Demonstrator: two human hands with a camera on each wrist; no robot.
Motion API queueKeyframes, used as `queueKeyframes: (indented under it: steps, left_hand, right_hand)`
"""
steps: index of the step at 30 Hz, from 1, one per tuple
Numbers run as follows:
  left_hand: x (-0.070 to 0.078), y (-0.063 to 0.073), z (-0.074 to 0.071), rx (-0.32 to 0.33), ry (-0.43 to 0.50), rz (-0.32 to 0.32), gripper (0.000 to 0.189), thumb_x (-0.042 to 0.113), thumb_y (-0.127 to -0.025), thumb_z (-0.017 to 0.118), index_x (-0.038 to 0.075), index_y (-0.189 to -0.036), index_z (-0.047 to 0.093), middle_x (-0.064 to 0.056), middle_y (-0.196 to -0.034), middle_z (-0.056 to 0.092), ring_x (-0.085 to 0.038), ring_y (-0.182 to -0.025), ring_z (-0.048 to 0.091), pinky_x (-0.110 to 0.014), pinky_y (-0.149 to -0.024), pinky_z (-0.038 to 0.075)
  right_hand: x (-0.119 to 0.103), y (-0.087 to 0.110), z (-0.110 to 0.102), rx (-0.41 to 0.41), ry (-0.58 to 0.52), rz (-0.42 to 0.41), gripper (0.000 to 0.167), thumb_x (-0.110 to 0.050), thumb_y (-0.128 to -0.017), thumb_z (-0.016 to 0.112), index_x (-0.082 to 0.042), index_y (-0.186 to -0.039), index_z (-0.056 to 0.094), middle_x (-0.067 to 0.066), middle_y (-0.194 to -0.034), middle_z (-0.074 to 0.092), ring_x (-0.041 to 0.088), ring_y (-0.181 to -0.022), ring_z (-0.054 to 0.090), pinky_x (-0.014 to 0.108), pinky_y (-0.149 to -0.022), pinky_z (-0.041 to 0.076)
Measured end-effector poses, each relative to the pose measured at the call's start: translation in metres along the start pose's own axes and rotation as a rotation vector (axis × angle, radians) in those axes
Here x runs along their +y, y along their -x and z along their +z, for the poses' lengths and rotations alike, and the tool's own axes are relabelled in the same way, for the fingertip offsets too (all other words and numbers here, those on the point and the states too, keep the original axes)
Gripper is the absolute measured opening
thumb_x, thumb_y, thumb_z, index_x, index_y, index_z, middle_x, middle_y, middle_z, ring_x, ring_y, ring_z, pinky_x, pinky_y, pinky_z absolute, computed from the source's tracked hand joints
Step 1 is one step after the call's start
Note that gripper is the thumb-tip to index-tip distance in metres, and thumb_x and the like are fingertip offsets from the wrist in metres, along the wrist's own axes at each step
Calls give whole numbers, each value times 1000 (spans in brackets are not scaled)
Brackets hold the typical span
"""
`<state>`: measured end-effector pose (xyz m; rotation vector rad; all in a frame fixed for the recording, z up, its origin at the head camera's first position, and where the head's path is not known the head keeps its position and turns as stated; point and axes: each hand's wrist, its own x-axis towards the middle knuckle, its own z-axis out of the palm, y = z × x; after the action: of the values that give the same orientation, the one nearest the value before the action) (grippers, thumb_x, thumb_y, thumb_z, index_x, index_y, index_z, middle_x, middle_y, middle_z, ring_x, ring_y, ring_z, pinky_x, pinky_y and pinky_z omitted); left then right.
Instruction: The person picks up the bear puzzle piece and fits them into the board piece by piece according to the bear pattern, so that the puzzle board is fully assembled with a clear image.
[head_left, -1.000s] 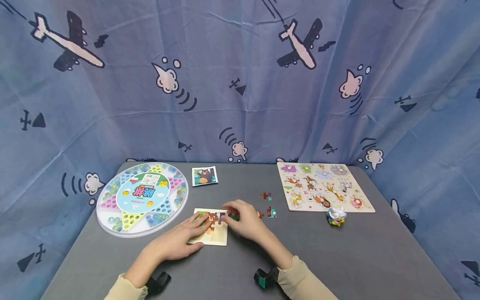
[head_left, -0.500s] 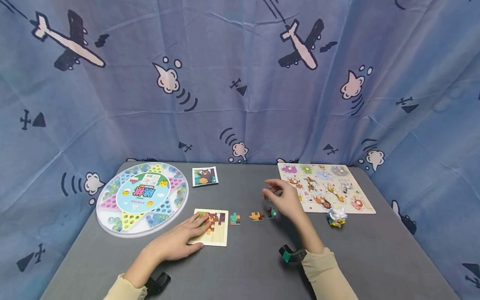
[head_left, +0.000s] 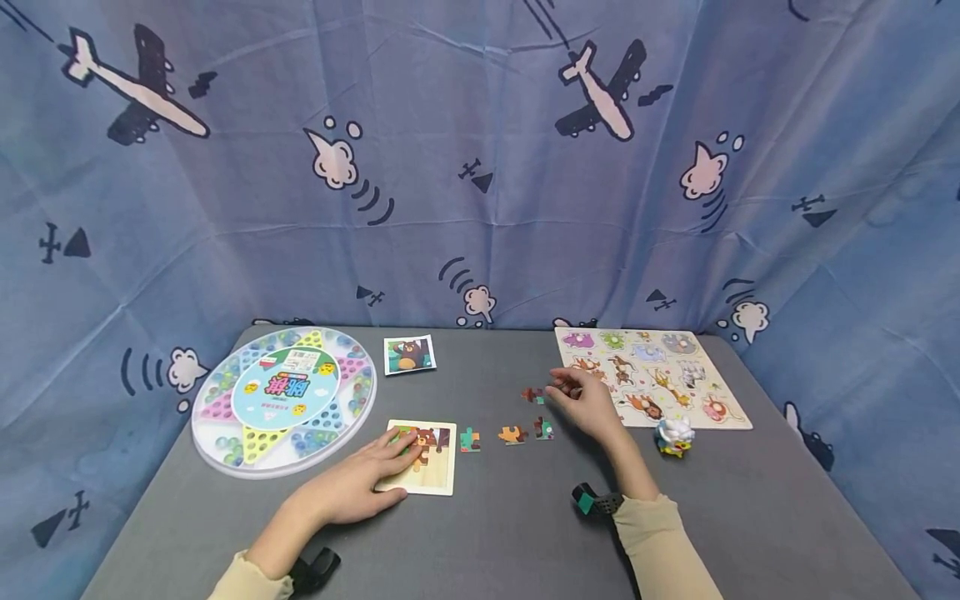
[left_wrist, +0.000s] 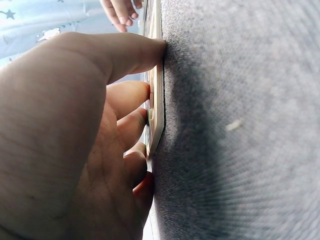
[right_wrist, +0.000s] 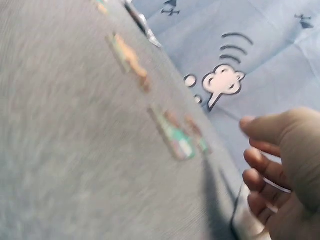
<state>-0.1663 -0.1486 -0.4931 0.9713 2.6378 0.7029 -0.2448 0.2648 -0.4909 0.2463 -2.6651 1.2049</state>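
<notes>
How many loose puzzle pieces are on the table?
4: green one beside the bear board, orange one further right, third one next, fourth one behind it by the right hand, possibly hiding more.

We saw a grey table (head_left: pixel 480 542) with a cloth-like top. On it, at left, lay a round game board (head_left: pixel 283 400); near the far edge, a picture card (head_left: pixel 409 355); in front of that, a square puzzle board (head_left: pixel 431 482). To its right we counted four loose puzzle pieces (head_left: pixel 513 434). Farther right lay an animal board (head_left: pixel 640 379), a small toy (head_left: pixel 675 436) at its near edge.
</notes>
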Motion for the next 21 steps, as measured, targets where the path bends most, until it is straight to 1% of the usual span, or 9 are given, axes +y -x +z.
queueKeyframes:
  steps: [3,7,10,13,17,21]
  left_hand:
    - [0,1,0,-4,-6,-7,66,39,-105,65,15,-163,44,-8,-173,33,-42,-161,20,-62,-127,26]
    - [1,2,-1,-12,2,-16,67,39,-105,64,16,-164,43,-7,-173,32,-41,-162,19,-62,-127,25]
    - [2,2,-2,-17,8,-16,66,39,-106,63,17,-164,42,-6,-173,32,-41,-162,19,-62,-127,25]
    - [2,2,-2,-14,5,-9,66,38,-106,63,16,-164,42,-7,-173,33,-42,-161,21,-62,-127,25]
    - [3,2,-2,-6,-1,1,66,37,-105,64,15,-164,43,-8,-172,34,-43,-160,22,-63,-127,25]
    - [4,2,-2,-3,-4,-2,66,37,-105,64,14,-163,44,-8,-172,34,-43,-161,22,-62,-127,25]
  right_hand:
    - [5,1,5,-4,31,-31,33,-12,-98,78,4,-127,72,14,-104,72,22,-89,64,35,-78,53]
    - [10,2,10,-6,134,-122,31,-13,-95,80,2,-122,74,13,-104,71,26,-91,65,44,-82,55]
    - [12,2,13,-8,186,-164,30,-13,-93,82,1,-119,75,13,-104,70,29,-94,66,49,-85,56]
    - [13,2,13,-22,207,-174,29,-13,-93,82,0,-118,76,15,-106,70,31,-96,66,52,-87,55]
    - [15,2,13,-47,234,-176,28,-14,-94,80,-1,-118,77,16,-110,70,32,-99,65,53,-89,54]
    - [15,1,14,-62,234,-166,27,-14,-96,79,-1,-119,77,17,-112,69,33,-102,64,53,-91,54]
